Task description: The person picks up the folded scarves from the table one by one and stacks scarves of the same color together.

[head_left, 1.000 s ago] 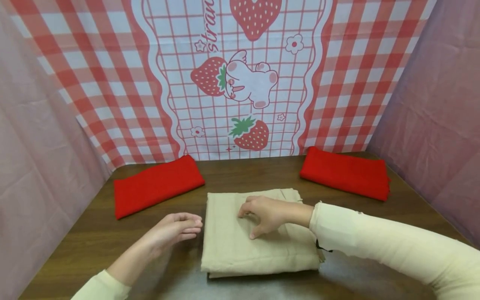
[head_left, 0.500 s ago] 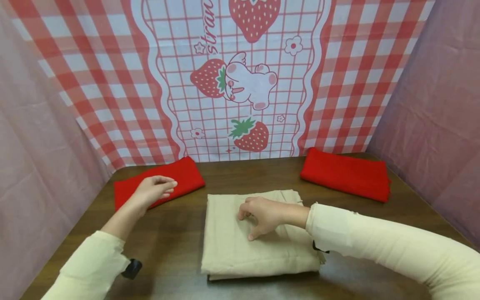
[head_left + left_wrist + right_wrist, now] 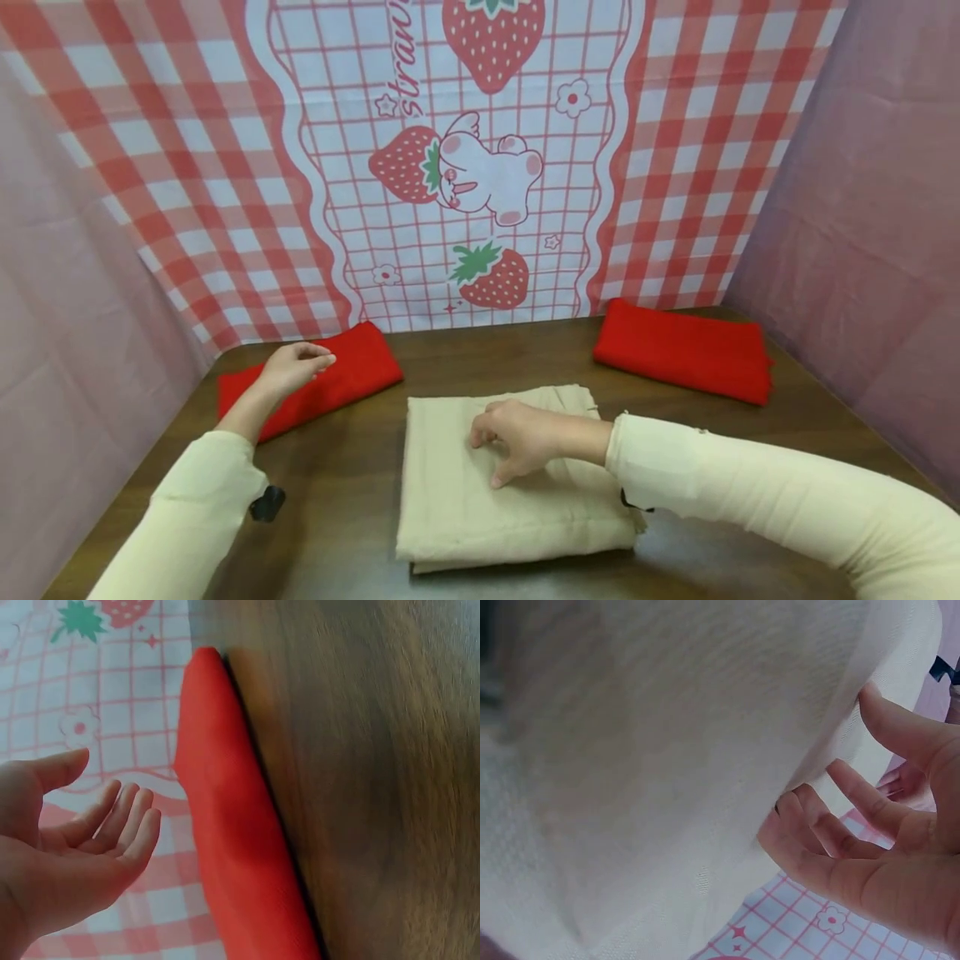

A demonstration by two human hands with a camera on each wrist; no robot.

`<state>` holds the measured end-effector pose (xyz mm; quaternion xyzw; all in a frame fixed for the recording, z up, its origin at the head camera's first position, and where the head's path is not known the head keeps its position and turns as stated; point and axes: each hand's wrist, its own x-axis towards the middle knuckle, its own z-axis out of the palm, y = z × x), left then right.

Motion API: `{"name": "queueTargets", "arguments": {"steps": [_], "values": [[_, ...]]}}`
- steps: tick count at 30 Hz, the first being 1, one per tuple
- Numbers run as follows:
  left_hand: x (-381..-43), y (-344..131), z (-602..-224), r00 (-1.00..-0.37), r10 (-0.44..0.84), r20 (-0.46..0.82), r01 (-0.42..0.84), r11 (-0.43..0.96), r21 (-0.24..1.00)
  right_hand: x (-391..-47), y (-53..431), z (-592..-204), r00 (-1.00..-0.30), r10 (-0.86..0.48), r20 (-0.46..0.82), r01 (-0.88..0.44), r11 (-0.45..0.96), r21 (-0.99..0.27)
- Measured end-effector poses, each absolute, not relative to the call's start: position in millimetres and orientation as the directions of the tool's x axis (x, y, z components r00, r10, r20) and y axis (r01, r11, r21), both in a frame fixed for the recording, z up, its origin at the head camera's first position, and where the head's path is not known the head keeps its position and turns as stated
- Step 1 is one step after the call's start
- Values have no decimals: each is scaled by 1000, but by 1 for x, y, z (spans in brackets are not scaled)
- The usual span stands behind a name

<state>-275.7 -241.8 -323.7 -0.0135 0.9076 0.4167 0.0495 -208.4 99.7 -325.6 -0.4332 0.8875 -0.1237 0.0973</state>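
A folded beige cloth (image 3: 457, 508) lies on the table at front centre. My right hand (image 3: 521, 437) rests on top of it with bent, spread fingers; in the right wrist view, the fingertips (image 3: 866, 697) touch the cloth's surface. Over the folded red cloth (image 3: 356, 367) at the back left is my left hand (image 3: 294, 368), its fingers loosely curved with nothing between them. The left wrist view shows that hand (image 3: 90, 855) apart from the red cloth (image 3: 240, 825), thumb and fingers spread.
Another folded red cloth (image 3: 682, 350) lies at the back right of the wooden table (image 3: 337, 517). A checked strawberry-print cloth (image 3: 480, 208) hangs behind the table. Pink curtains (image 3: 847, 208) stand at both sides.
My left hand has moved from beside the beige cloth, left and away from me, to above the left red cloth. The right hand has stayed on the beige cloth.
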Motion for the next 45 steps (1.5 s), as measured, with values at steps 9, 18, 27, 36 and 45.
{"name": "queueTargets", "arguments": {"steps": [9,18,27,36,45], "values": [[-285,-268,-337,-999,16,-28,-1,857,515,-206,90,-323,-611,-786,-96,-741,610,-279],[-286,-278,-348,-996,14,-85,-29,878,477,-204,92,-325,-602,-794,-91,-745,599,-294],[-284,-271,-353,-986,146,-81,112,937,331,-202,95,-327,-584,-808,-78,-763,580,-285],[-301,-254,-353,-982,179,-64,162,965,205,-202,98,-326,-582,-810,-73,-786,583,-205],[-304,-251,-353,-985,165,-55,154,975,158,-199,103,-328,-587,-804,-93,-793,594,-137]]}}
